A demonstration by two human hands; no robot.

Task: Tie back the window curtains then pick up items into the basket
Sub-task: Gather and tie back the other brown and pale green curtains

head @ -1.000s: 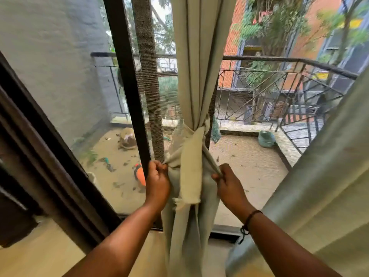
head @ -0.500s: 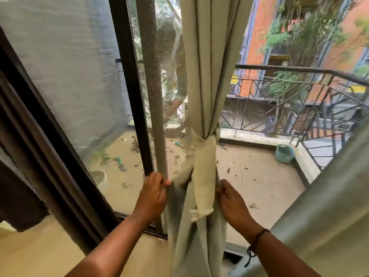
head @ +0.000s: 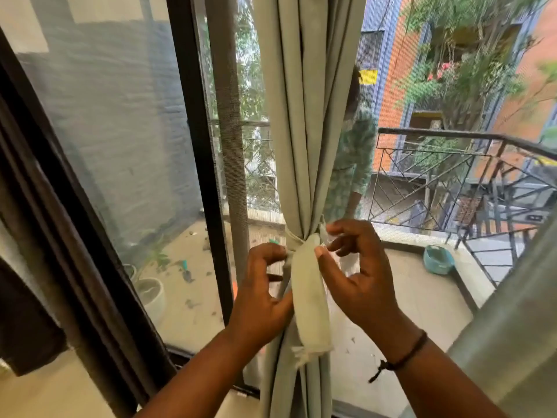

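**Knot cinched, hands coming up to finish it**

A second ago your hands were low on either side of the gathered curtain (head: 301, 122), each pulling an end of the tie-back strip (head: 307, 285) outward to draw it tight. Now both have risen to the knot itself. The band wraps round the bunched folds and the loose tail hangs straight down the front, its frayed end below your wrists — so the pull has done its work and the bundle holds its waist without being stretched.

Your left hand (head: 262, 294) sits against the left side of the curtain, fingers curled in toward the band just beside the knot; whether they actually pinch cloth you cannot tell from this view. Your right hand (head: 355, 276) is at the right side of the knot, thumb touching the top of the hanging tail, the other fingers spread and loosely bent with pale fabric showing behind them; again, a firm grip is not clear.

The reading: this curtain, in front of the dark window frame (head: 199, 146), is all but tied; what remains looks like dressing the knot. A second panel (head: 509, 342) hangs loose at the right edge, and it probably needs the same treatment. No basket is in sight yet — the pick-up part has not begun.
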